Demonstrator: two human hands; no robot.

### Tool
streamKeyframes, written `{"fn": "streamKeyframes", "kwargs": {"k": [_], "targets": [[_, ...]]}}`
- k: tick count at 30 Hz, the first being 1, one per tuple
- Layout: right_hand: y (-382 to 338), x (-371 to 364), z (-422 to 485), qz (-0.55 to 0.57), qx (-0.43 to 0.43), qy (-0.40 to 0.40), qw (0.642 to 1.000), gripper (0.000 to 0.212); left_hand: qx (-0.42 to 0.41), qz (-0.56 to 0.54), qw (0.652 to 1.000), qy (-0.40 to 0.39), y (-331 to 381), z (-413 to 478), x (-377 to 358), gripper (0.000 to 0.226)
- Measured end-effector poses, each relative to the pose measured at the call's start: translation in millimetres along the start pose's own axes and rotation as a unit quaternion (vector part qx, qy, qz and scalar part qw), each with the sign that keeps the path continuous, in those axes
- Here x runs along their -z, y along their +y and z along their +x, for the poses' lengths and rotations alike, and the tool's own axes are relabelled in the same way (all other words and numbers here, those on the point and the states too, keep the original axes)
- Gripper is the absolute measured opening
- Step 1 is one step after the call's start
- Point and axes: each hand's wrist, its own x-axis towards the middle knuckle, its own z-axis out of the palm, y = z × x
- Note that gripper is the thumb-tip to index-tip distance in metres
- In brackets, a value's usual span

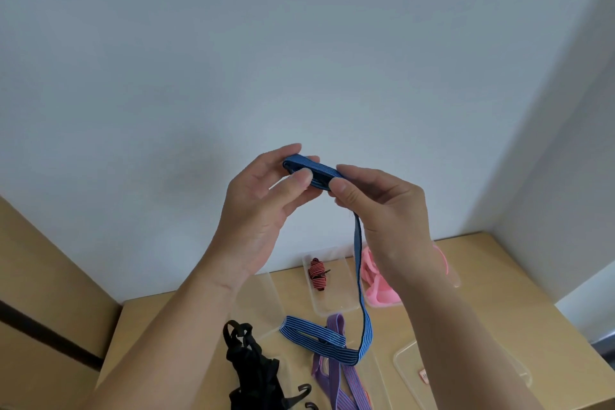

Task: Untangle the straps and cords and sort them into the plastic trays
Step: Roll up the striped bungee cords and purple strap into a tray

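Above wooden table [499,276], left hand [256,210] and right hand [389,220] fingers [346,191] pinch blue strap [357,260]; label [424,376] in tray [397,359] illegible

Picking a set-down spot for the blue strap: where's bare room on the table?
Free: bare wooden table at far right, between the pink strap and the near-right clear plastic tray. Crowded front-centre: the tail of the blue striped elastic strap overlaps purple striped straps, black hooked cords beside them.
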Motion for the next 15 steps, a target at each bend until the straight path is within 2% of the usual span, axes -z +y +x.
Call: {"fn": "streamKeyframes", "kwargs": {"k": [2, 4, 7, 11, 13, 15], "targets": [[-1, 4, 1, -0.012, 0.004, -0.009, 1.000, 0.014, 0.018, 0.043, 0.999, -0.019, 7, -1, 8, 0.042], [-2, 4, 1, -0.028, 0.012, -0.028, 0.999, 0.014, 0.022, 0.125, 0.992, -0.021, 13, 0, 12, 0.027], [-1, -1, 1, -0.036, 0.026, -0.050, 0.998, 0.015, 0.001, 0.248, 0.968, -0.039, 18, -1, 10, 0.024], [-1, -3, 1, -0.034, 0.027, -0.055, 0.998, 0.015, -0.030, 0.340, 0.937, -0.068, 28, 0, 7, 0.026], [-2, -3, 1, -0.031, 0.028, -0.054, 0.998, 0.015, -0.051, 0.410, 0.907, -0.085, 31, 3, 9, 0.017], [-4, -4, 2, -0.028, 0.032, -0.046, 0.998, 0.013, -0.063, 0.432, 0.896, -0.085, 31, 4, 11, 0.015]]}}
